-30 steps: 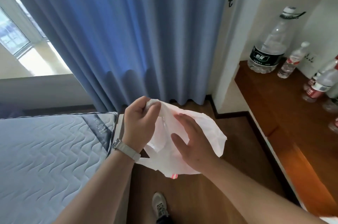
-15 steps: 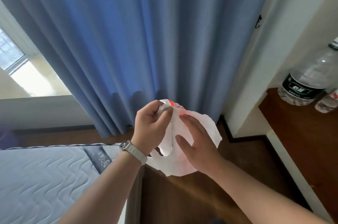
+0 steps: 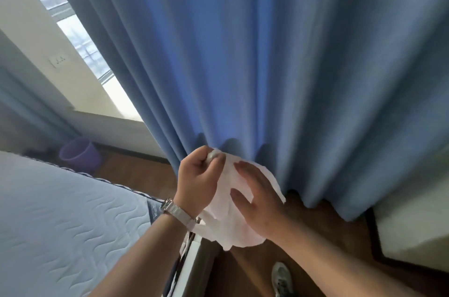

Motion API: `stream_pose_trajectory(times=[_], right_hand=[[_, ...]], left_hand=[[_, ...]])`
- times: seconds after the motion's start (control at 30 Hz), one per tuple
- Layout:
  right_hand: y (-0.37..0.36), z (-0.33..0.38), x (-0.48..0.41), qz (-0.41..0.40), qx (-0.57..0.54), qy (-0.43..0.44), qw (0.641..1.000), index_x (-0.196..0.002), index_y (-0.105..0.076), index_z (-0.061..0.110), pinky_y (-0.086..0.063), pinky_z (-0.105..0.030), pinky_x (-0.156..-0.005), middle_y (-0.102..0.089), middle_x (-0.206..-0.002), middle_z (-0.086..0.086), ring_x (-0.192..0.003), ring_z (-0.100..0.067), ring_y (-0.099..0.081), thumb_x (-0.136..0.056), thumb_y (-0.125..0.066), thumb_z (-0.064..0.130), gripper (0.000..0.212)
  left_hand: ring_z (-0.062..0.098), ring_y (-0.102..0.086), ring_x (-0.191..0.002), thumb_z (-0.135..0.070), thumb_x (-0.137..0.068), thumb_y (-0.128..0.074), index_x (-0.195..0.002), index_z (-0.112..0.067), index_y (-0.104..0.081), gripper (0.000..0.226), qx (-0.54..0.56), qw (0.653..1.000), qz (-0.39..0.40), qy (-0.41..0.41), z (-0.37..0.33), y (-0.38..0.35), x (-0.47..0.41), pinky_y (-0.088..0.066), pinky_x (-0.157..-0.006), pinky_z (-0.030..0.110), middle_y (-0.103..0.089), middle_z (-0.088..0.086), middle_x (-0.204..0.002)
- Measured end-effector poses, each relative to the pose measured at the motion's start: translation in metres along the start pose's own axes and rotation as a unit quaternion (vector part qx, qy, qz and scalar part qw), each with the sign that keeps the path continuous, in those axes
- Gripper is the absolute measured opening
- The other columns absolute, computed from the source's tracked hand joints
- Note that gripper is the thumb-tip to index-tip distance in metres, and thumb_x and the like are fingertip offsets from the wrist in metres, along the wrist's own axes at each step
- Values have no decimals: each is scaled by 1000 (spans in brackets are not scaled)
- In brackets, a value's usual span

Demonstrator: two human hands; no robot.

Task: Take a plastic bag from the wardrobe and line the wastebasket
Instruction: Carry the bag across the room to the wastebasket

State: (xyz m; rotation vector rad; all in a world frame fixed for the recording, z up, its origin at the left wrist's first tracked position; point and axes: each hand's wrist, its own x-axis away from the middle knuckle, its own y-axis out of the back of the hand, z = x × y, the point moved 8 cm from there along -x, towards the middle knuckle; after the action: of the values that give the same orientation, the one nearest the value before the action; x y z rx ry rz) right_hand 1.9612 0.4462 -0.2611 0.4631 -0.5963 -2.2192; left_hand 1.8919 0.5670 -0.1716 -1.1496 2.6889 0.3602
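Note:
A crumpled white plastic bag (image 3: 233,228) hangs between my two hands in front of the blue curtain. My left hand (image 3: 198,180), with a watch on its wrist, pinches the bag's top edge between thumb and fingers. My right hand (image 3: 257,197) presses its spread fingers against the bag's front, and part of the bag is hidden behind it. A purple wastebasket (image 3: 77,154) stands on the wooden floor at the left, beyond the bed and under the window. It is far from both hands.
A quilted blue-grey mattress (image 3: 60,224) fills the lower left, its corner just below my left wrist. The blue curtain (image 3: 243,54) hangs straight ahead down to the wooden floor (image 3: 325,228). A white wall base (image 3: 413,231) juts in at the right. My shoe (image 3: 281,277) shows at the bottom.
The view has swung left: the wooden shelf with bottles has left the frame and the purple wastebasket has come into sight. Both hands keep hold of the bag, working it between the fingers.

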Motion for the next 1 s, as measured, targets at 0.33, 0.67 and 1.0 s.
stream_pose_trajectory(times=[0.33,0.67,1.0], right_hand=[[-7,8,-124,114,-4,109,988,-139,-25,51,-34,-33,-115,-38,-145,22,-127,4,-35,-86,-37,73,59],[-76,24,-215,184,18,161,970,-143,-22,47,-32,-24,-111,-36,-147,25,-132,0,-38,-93,-54,53,59],[-176,79,-316,236,55,221,945,-143,-28,44,-23,-16,-108,-39,-147,23,-130,1,-38,-92,-53,55,58]], left_hand=[[3,-31,-49,-13,-80,-61,-49,-25,-42,39,-97,980,-176,-7,4,30,-77,-30,-49,14,-35,-13,-48],[16,-32,-57,-28,-79,-59,-59,4,-40,43,-120,960,-254,-19,40,97,-136,-30,-51,32,-31,12,-56],[11,-40,-58,-29,-79,-59,-57,-9,-47,32,-111,939,-326,-6,85,207,-196,-39,-57,26,-40,4,-55]])
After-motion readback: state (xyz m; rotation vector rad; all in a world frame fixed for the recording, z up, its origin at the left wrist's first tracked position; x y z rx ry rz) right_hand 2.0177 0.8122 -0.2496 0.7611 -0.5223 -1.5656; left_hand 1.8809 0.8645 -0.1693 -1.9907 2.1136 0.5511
